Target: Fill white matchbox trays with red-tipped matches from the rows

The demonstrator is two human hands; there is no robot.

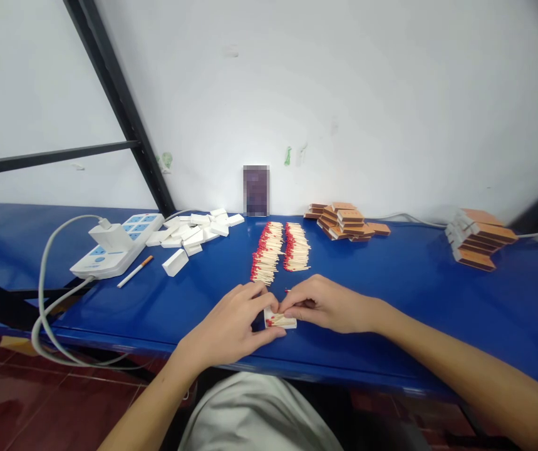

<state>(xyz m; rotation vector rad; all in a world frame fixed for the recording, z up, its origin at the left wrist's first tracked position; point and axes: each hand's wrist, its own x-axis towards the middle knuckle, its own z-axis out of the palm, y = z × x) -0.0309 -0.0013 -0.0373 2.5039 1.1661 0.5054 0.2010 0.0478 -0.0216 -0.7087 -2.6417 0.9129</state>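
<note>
Both my hands meet at the front of the blue table [428,294]. My left hand [231,326] grips a small white matchbox tray [282,321] that has red-tipped matches in it. My right hand [325,304] pinches matches at the tray's top edge, fingers closed. Just beyond my hands lie two rows of loose red-tipped matches [280,250].
A heap of empty white trays [193,230] lies at the back left, beside a white power strip [116,247] with a plug, grey cable and a cigarette [135,271]. Brown matchbox sleeves are stacked at the back centre [346,220] and the far right [480,245]. A dark metal frame [123,106] leans at left.
</note>
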